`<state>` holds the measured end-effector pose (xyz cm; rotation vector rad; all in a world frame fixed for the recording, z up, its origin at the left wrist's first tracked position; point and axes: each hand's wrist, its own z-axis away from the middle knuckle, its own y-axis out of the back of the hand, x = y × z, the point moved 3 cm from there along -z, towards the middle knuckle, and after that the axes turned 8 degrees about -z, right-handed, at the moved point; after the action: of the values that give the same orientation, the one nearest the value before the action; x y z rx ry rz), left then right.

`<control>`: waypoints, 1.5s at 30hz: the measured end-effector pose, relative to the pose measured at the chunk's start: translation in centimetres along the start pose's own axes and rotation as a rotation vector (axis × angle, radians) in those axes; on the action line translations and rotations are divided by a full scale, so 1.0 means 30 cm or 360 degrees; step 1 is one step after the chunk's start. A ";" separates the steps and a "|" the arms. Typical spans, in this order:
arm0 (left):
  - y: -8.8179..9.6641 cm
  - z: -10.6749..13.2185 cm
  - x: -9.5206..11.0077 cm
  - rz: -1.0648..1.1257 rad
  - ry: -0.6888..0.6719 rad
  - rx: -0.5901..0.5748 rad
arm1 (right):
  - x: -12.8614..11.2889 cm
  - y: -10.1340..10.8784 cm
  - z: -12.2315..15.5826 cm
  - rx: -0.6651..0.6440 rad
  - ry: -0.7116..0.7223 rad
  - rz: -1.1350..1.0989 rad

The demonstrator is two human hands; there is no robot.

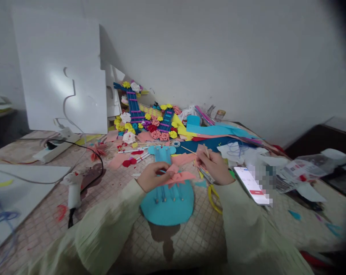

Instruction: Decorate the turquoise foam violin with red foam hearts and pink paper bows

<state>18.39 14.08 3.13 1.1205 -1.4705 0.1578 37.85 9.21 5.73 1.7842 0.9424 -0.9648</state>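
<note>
My left hand (pixel 154 175) pinches a salmon-pink crepe paper flower (pixel 180 176) with loose, uneven petals. Under it lies a blue guitar-shaped craft piece (pixel 167 208), its neck pointing away from me and thin strings running down its body. To the right, my right hand (pixel 215 168) is closed around a thin wooden stick (pixel 189 150) that points left. A small pink paper piece (pixel 201 149) shows at those fingertips; whether they grip it too is unclear. Yellow-handled scissors (pixel 214 199) lie beside my right forearm, partly covered by the sleeve.
On the left are a white glue gun (pixel 74 191) with a black cord and a power strip (pixel 57 148). A lit phone (pixel 252 186) lies right of my hand. Decorated paper guitars with flowers (pixel 135 107) stand at the back by a white board (pixel 60 72). Paper scraps litter the table.
</note>
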 end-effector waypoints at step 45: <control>-0.001 0.096 -0.097 0.0051 0.0221 0.0391 | -0.008 -0.239 0.049 -0.0600 0.0063 -0.0026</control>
<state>15.87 13.69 -0.07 1.2562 -1.3710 0.4400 31.09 10.17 3.09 1.4827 1.0860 -0.7076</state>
